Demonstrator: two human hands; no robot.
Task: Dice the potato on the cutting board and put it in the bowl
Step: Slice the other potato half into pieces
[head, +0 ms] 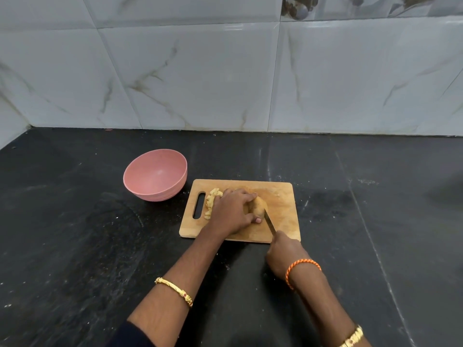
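Black tabletop [75, 234] carries the cutting board [280, 196], where some cut pieces [213, 196] already lie, but the pink bowl [155, 174] is empty. The left hand [231, 211] fingers press the remaining potato [258, 205] (still mostly whole), the right hand [284, 254] fingers are wrapped around the knife [270, 221], so most dicing and the transfer are left.

Wooden cutting board [280, 216], worn matt; pink bowl [155, 175] matt (plastic, apparently); dark stone bench [75, 234] speckled; wall tiles [200, 78] glossy; knife blade [270, 222] metal.

One pink bowl [155, 175], near the back-left part of the black counter [75, 234]. One wooden cutting board [280, 209], just right of the bowl. One uncut potato piece [259, 206] mid-board. One heap of cut potato bits [211, 201] by the board's left handle slot, count unclear. One knife [270, 222]. Two hands: left hand [231, 212], right hand [285, 256]. Two gold bangles [174, 290], one orange wrist thread [302, 267].
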